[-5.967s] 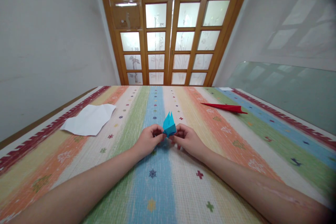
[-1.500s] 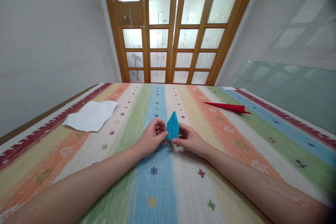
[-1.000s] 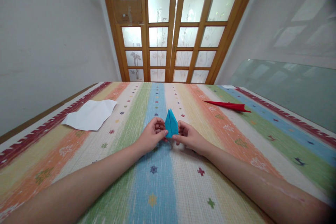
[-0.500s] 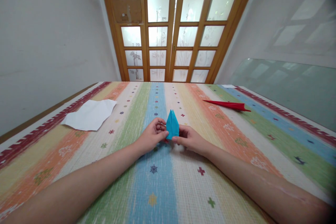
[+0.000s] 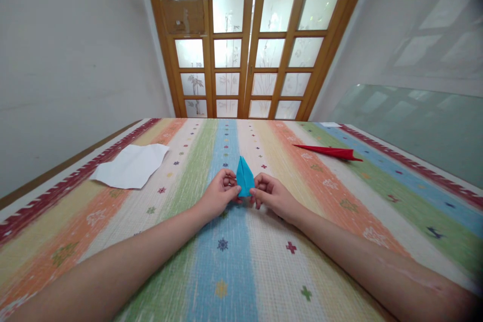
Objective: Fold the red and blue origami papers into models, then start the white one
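Observation:
A small piece of folded blue paper (image 5: 245, 178) stands upright in mid-view, its pointed end up and a crease running down its face. My left hand (image 5: 221, 192) pinches its lower left edge between thumb and fingers. At the lower right corner, my right hand (image 5: 272, 192) grips it with thumb and curled fingertips. Both hands are just above the striped tablecloth (image 5: 222, 266). The back of the paper is hidden from me.
To the left lies a white sheet of paper (image 5: 132, 165) with uneven edges. A red folded paper plane (image 5: 330, 152) rests at the right. Beyond the table's far edge are wooden doors (image 5: 247, 50) with glass panes; a glass panel (image 5: 411, 126) leans on the right.
The blue paper has turned and tilted slightly, its tip shifting left. My right hand has moved from beneath and behind the paper to its right corner, fingers now more in sight.

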A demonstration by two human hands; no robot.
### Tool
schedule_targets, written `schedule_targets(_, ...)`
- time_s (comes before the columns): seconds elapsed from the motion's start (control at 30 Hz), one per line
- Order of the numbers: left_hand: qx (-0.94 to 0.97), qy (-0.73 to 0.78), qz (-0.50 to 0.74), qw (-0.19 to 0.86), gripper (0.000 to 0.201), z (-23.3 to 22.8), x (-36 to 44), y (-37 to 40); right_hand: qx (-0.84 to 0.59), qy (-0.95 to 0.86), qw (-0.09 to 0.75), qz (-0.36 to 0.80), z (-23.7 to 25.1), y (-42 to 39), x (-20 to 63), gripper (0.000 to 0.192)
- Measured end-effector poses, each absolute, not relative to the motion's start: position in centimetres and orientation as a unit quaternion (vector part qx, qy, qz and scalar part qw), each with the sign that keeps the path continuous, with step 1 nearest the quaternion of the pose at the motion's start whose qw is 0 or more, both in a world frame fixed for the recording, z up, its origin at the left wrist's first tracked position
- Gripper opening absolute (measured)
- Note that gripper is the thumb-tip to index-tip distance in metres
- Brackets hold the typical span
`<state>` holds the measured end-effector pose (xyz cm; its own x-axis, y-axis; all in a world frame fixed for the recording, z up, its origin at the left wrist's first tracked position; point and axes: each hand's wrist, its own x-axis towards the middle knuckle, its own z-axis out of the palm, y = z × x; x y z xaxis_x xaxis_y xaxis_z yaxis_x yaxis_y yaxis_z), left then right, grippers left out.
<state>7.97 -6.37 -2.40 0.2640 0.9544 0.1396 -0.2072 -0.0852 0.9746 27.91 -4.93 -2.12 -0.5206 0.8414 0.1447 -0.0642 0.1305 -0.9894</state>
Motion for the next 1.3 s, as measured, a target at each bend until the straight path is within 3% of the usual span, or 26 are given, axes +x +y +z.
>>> schedule_targets(0.43,0.598,0.381,0.511,0.486,0.047,-1.8,8.2,-7.4,-0.342,-0.605,0.405,0.594,-1.8,-5.4,27.3,0.040)
schedule_targets(0.63,0.644,0.390,0.470,0.460,0.023,-2.6,7.7,-6.7,-0.327,-0.617,0.391,0.600,-2.0,-5.2,27.6,0.034)
schedule_targets(0.83,0.685,0.397,0.469,0.390,0.029,-2.0,7.4,-6.9,-0.314,-0.623,0.393,0.598,-1.8,-5.1,27.6,0.030)
schedule_targets(1.07,0.675,0.419,0.457,0.401,0.031,-2.0,7.3,-6.8,-0.324,-0.608,0.387,0.613,-1.1,-5.4,27.9,0.029)
schedule_targets(1.3,0.685,0.407,0.452,0.401,0.025,-1.9,7.2,-7.0,-0.339,-0.637,0.371,0.585,-1.2,-5.3,27.6,0.043)
